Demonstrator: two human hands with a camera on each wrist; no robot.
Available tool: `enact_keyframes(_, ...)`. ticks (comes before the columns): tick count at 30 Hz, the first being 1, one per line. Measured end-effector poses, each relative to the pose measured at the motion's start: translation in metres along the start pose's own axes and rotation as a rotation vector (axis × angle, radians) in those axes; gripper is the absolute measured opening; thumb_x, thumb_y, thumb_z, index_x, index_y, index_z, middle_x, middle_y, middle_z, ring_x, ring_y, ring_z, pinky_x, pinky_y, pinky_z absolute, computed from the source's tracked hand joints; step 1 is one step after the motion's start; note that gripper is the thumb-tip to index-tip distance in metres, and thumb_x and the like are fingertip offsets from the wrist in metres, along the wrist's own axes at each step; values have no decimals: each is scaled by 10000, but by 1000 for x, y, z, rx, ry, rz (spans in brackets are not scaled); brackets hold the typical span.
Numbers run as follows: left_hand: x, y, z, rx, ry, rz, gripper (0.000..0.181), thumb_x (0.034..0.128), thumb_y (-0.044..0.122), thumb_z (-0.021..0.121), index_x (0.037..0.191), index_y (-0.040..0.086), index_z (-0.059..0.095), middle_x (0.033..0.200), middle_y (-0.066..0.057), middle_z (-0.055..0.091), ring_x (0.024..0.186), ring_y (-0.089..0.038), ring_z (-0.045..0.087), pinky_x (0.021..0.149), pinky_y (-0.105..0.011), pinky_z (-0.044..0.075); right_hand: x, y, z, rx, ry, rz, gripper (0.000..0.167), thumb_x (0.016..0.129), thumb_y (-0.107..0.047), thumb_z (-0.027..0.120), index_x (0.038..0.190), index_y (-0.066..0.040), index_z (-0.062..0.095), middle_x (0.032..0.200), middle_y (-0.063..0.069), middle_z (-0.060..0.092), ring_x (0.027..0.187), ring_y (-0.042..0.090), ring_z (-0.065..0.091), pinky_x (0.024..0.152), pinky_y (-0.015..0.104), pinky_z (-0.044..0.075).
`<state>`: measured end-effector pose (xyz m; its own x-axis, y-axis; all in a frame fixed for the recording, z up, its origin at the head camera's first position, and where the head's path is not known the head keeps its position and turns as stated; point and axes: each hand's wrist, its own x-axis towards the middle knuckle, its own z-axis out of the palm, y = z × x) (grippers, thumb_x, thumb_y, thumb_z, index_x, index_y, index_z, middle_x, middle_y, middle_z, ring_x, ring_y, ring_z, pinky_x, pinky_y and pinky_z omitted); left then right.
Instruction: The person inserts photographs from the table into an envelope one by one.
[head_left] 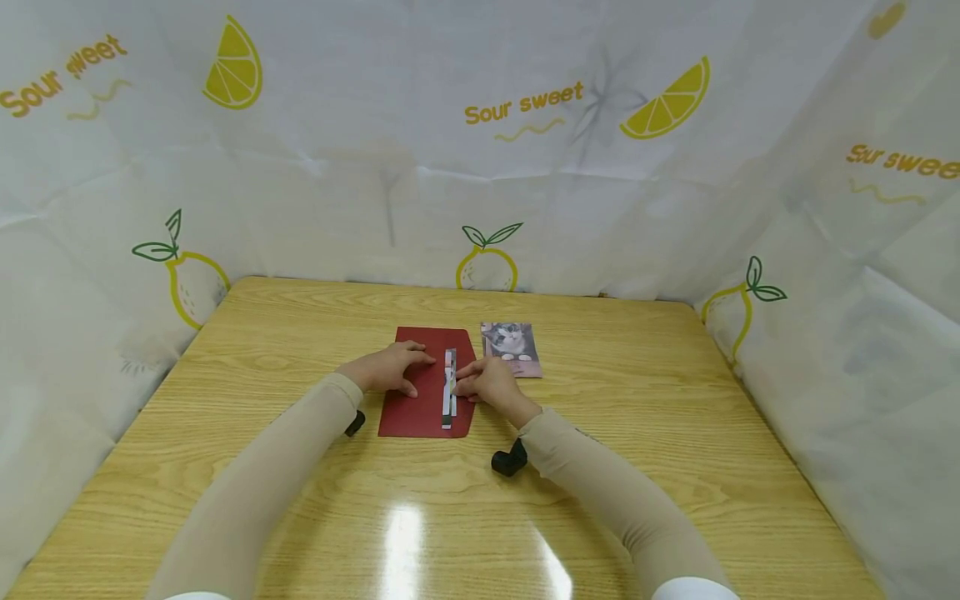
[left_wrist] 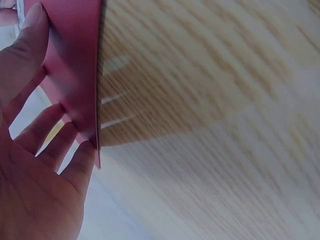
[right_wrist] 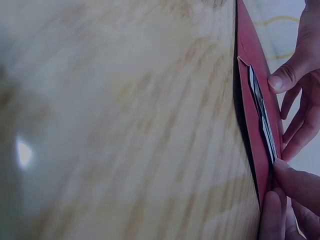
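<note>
A red envelope [head_left: 420, 417] lies on the wooden table. Narrow strips of several photos [head_left: 447, 408] show along its right part, the rest of them hidden. My left hand [head_left: 388, 368] rests on the envelope with its fingers spread; in the left wrist view the thumb and fingertips touch the red paper [left_wrist: 75, 65]. The right hand [head_left: 491, 385] pinches the edge of the photos from the right side. In the right wrist view its thumb and fingers meet at the photos' dark edge [right_wrist: 264, 117].
A photo of a cat [head_left: 512, 337] lies just beyond the right hand on the table [head_left: 615, 375]. Black wrist-camera mounts [head_left: 510, 460] hang beneath the forearms. White cloth with lemon prints [head_left: 420, 208] hangs behind and at both sides.
</note>
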<state>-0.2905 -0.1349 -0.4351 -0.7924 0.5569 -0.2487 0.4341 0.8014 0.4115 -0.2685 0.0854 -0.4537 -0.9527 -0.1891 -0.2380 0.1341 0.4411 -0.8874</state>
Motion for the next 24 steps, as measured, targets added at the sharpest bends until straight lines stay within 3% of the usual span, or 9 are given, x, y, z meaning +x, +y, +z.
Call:
enact_keyframes(15,1,-1,0,8,-3,-2,630,863,218,739,1429,110,485,1546,-167,296,1416,-382,286,1098,-458,377,1,1,1,-35,-9,-20,221,794,-13,773,1009,-14,723,822,90,717,657,93,650,601,248,551)
enact_keyframes(24,1,-1,-1,14,-3,1,622,870,224,731,1429,105,484,1548,-172,291,1418,-385,279,1104,-468,365,1,1,0,-15,-25,-2,326,793,-21,780,1094,-22,654,828,75,673,663,126,632,594,255,546)
